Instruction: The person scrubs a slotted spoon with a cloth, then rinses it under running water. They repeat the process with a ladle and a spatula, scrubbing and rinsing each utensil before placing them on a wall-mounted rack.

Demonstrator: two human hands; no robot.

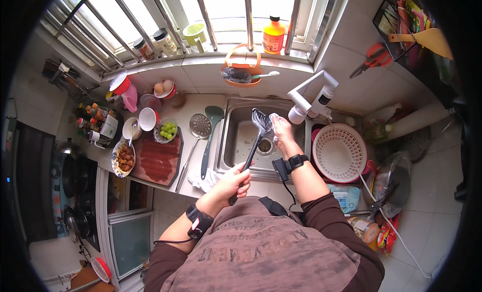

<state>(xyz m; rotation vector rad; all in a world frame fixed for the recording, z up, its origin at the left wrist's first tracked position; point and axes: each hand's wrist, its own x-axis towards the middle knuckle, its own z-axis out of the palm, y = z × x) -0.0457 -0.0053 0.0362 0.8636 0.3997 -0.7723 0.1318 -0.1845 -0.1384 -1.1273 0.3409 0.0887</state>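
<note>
My left hand is closed around the handle of a long black utensil, near the front edge of the steel sink. The utensil's foamy, flat head is raised over the basin. My right hand is closed on a white, sudsy sponge or cloth beside that head; its exact shape is hidden by foam and fingers. A white tap stands just behind my right hand.
Left of the sink lie a slotted skimmer, grey spatula, cutting board, grapes and food plate. Right sits a white colander. An orange basket hangs behind; bottles line the barred window's sill.
</note>
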